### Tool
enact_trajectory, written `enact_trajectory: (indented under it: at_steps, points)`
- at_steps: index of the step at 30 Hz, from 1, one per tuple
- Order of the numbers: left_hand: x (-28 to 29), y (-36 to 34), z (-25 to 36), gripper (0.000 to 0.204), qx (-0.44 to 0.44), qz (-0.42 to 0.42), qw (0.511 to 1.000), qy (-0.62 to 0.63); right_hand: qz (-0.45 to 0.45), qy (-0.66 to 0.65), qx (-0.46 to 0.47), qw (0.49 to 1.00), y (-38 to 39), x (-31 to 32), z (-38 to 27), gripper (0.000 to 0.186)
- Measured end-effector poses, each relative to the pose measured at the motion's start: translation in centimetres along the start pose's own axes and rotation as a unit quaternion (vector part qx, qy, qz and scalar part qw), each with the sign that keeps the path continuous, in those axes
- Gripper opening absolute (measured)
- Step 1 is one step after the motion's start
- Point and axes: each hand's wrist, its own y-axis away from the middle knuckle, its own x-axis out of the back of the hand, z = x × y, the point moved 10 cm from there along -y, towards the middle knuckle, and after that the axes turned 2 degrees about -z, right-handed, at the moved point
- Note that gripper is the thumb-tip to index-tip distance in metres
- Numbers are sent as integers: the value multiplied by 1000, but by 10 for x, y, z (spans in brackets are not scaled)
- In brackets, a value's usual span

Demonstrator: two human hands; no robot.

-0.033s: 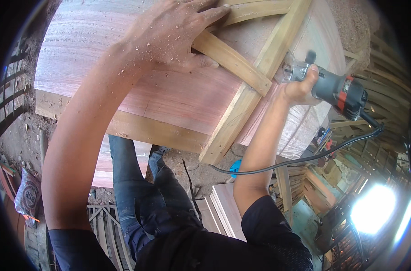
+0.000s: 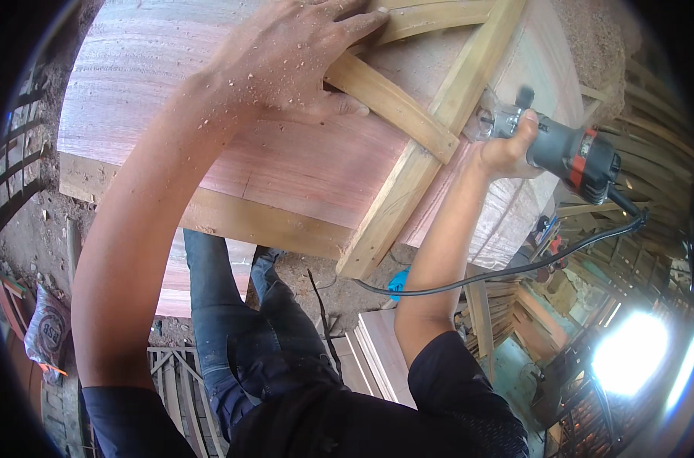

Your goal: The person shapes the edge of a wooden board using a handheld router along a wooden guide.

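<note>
My right hand (image 2: pixel 507 153) is wrapped around a handheld trim router (image 2: pixel 568 149), grey and black with a red band. The router's clear base meets the reddish wooden panel (image 2: pixel 301 168) beside a long wooden batten (image 2: pixel 408 179) laid across it. Fingers spread, my left hand (image 2: pixel 297 65) presses down over a shorter wooden strip (image 2: pixel 392 103) that joins the batten at an angle. Wood chips speckle the back of this hand and the wrist. The router's bit is hard to make out.
A black power cord (image 2: pixel 469 281) loops from the router past my right forearm. Stacked boards (image 2: pixel 377 359) lie near my legs, and a filled plastic bag (image 2: pixel 48 324) is at the left. A curved strip (image 2: pixel 438 17) crosses the panel's far side. Timber pieces crowd the right.
</note>
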Motion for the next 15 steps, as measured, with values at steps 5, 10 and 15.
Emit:
enact_trajectory:
  at_steps: [5,10,15]
  points:
    - [-7,-1,-1,100,9,-6,999,-31,-5,-1,-2,1000,-2,1,4,46]
    - [-8,-3,1,103,21,-25,999,-32,1,3,-3,1000,-1,4,5,48]
    - [-9,-4,-1,102,34,-70,997,-1,5,-3,-1,1000,-1,2,5,49]
